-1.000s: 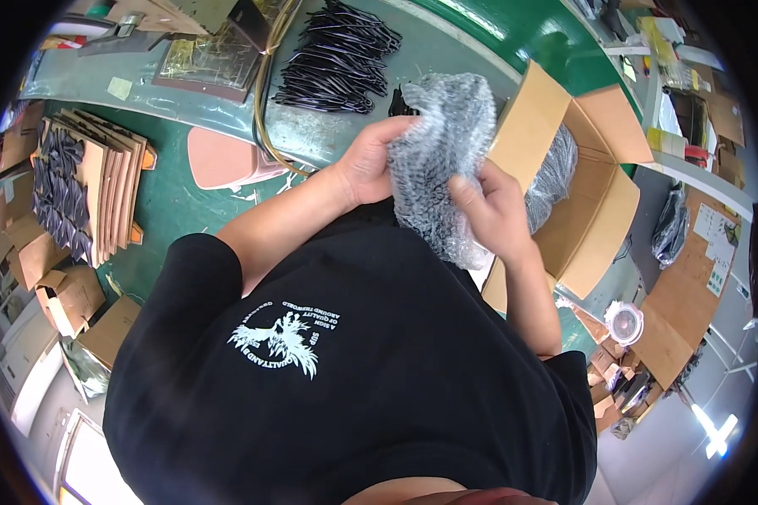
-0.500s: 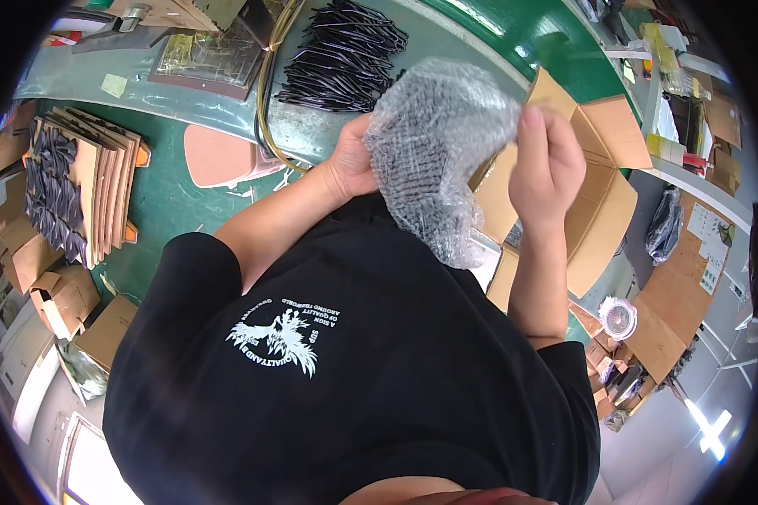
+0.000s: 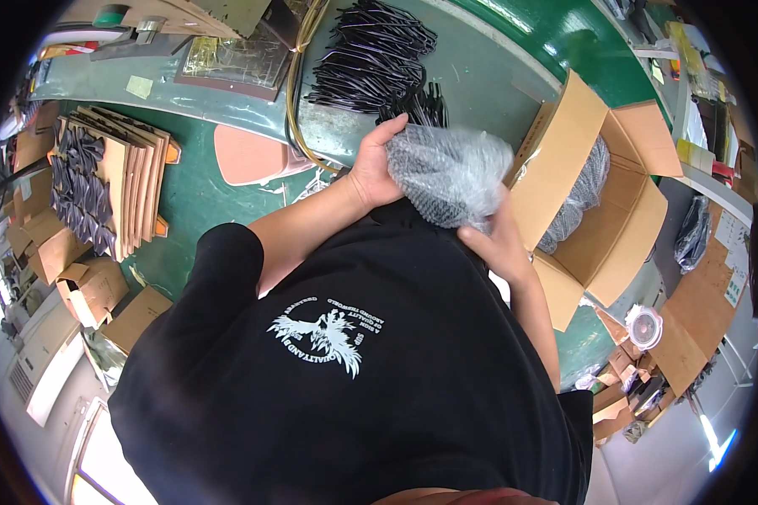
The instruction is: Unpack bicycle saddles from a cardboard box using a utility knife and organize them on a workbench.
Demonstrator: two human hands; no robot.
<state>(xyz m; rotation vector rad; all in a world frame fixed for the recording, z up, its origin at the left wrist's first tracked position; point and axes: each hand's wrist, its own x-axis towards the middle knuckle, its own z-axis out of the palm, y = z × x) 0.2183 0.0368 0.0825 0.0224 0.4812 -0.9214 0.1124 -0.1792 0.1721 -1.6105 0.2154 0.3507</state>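
I hold a clear plastic bag point(image 3: 451, 172) stuffed with small dark parts against my chest. My left hand point(image 3: 375, 168) grips its upper left side, fingers curled over the top. At the bag's lower right edge my right hand point(image 3: 497, 240) holds it from underneath. An open cardboard box point(image 3: 623, 210) stands just right of the bag, with another filled clear bag point(image 3: 581, 198) lying inside it.
A pile of loose black parts point(image 3: 379, 59) lies on the grey table point(image 3: 480, 84) ahead. Cardboard sheets and small boxes point(image 3: 101, 185) stand on the green floor at left. A pink seat point(image 3: 253, 156) sits below the table. More cartons and a tape roll point(image 3: 646, 326) are at right.
The bag came down from its raised, spread position and is now bunched lower against my chest. My right hand dropped from the bag's top right to its underside.
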